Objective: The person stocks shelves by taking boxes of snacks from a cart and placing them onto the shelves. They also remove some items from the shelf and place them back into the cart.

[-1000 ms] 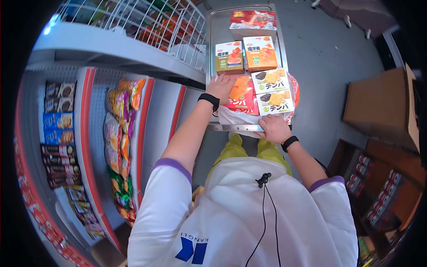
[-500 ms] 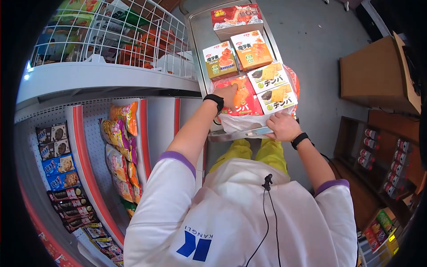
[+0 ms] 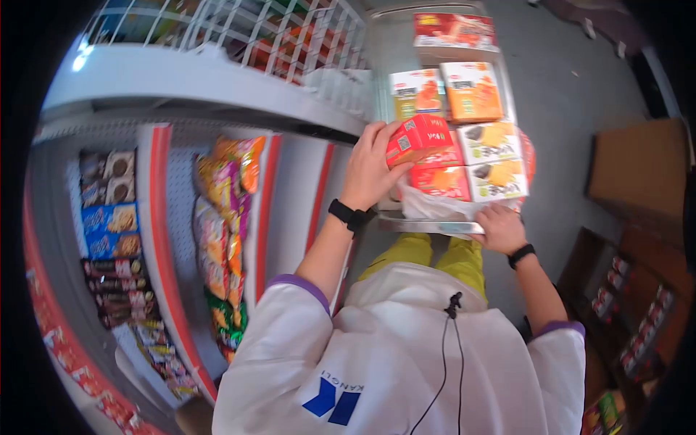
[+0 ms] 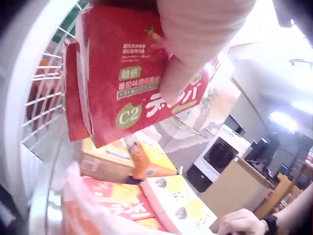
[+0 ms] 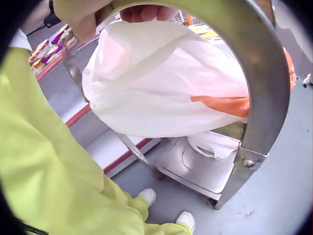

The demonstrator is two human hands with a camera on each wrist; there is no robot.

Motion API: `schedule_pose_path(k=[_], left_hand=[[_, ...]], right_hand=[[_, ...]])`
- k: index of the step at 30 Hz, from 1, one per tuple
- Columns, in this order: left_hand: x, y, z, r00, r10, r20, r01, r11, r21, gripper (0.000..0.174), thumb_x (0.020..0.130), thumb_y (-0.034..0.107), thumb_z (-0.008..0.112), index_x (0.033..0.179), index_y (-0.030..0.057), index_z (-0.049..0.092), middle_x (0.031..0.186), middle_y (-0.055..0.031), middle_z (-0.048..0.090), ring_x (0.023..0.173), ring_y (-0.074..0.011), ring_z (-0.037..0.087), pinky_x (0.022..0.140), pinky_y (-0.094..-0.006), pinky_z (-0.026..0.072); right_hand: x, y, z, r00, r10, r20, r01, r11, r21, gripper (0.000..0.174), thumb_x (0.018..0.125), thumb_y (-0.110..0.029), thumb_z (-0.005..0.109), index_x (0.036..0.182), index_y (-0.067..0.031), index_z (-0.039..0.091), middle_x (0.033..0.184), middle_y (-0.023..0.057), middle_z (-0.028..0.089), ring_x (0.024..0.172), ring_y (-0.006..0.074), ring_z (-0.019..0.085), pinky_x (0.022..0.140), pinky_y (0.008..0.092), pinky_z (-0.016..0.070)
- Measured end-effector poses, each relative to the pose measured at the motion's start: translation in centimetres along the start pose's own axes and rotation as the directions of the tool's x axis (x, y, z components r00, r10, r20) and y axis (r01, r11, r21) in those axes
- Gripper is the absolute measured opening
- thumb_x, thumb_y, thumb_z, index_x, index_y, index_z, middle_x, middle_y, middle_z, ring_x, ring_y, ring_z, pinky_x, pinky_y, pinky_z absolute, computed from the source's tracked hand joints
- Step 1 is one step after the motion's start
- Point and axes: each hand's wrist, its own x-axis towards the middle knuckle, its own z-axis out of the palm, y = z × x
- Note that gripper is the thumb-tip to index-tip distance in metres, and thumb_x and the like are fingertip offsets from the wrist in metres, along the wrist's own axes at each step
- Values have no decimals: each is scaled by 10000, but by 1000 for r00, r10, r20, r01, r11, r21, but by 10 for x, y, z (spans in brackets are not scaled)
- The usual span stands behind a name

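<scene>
My left hand grips a red snack box and holds it tilted above the cart. In the left wrist view, a thumb lies across the printed front of this red box. Beneath it, more red boxes sit in a white plastic bag beside two white cracker boxes. My right hand holds the metal cart handle at the near end. Its curled fingers show under the handle bar in the right wrist view.
An orange box, an olive-and-white box and a dark red carton stand farther along the cart. Shelves with hanging snack bags and a wire basket run along the left. A cardboard box stands right.
My left hand, earlier resting on the red boxes in the bag, has taken hold of one and lifted it up and left. The right hand stays at the cart handle.
</scene>
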Motion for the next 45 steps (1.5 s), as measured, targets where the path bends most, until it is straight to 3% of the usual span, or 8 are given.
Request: schedule_pose_path(k=[4,11,13,21,26,33,40,45], left_hand=[[-43,-48,-36,944,-205,-258,250,956,153,627,649,136,750,1202,77,460,1137,-160,464,1035,-360,492,858,-402,429],[-133,-203,-11,860,-487,-153,508,787,350,653,640,165,767,1210,99,456,1160,-130,454,1050,-339,497,881,-403,430],[-141,-235,-1,776,-609,-164,624,705,338,638,644,175,764,1203,106,464,1154,-138,462,1058,-339,497,882,-410,430],[-133,-365,21,761,-578,-296,649,667,365,622,662,230,743,1192,126,434,1151,-139,475,1059,-347,493,859,-454,439],[-142,-405,35,742,-615,-267,669,657,347,695,620,215,775,1209,146,414,1176,-112,468,1081,-328,489,874,-448,438],[-148,-388,33,717,-653,-245,692,622,366,789,610,199,788,1270,148,359,1243,-105,422,1149,-331,432,938,-464,377],[-177,-399,36,674,-696,-249,737,659,153,933,585,128,805,1342,78,262,1312,-205,328,1256,-362,295,1052,-462,265],[-187,-413,37,697,-666,-264,712,688,142,891,607,133,793,1335,64,285,1334,-197,314,1253,-363,305,1047,-436,281]], right_hand=[[6,-1,0,999,-31,-9,31,999,-12,347,682,-390,663,722,-91,490,693,42,515,679,229,544,564,358,453],[13,-3,-1,1000,-25,15,25,999,-20,337,664,-348,669,729,-71,487,684,54,487,656,236,520,560,353,429],[17,-3,-1,999,-19,37,20,1000,-18,329,662,-338,669,735,-67,498,680,56,484,650,239,518,560,354,427],[26,-6,7,998,-12,64,14,1000,-28,308,683,-311,646,756,-38,523,661,84,465,611,260,501,556,359,418],[28,-6,14,998,-36,48,38,998,-48,308,677,-268,644,791,-12,518,673,107,474,603,279,493,538,359,411],[25,-7,16,996,-11,91,17,998,-65,304,679,-259,635,798,-5,516,698,114,484,619,290,495,548,365,409],[24,-8,17,996,-19,89,27,995,-91,349,705,-315,627,819,-3,516,708,119,482,634,302,493,558,380,409],[24,-7,19,996,-20,85,28,996,-87,342,694,-298,632,816,-1,516,693,119,470,626,304,488,553,380,404]])
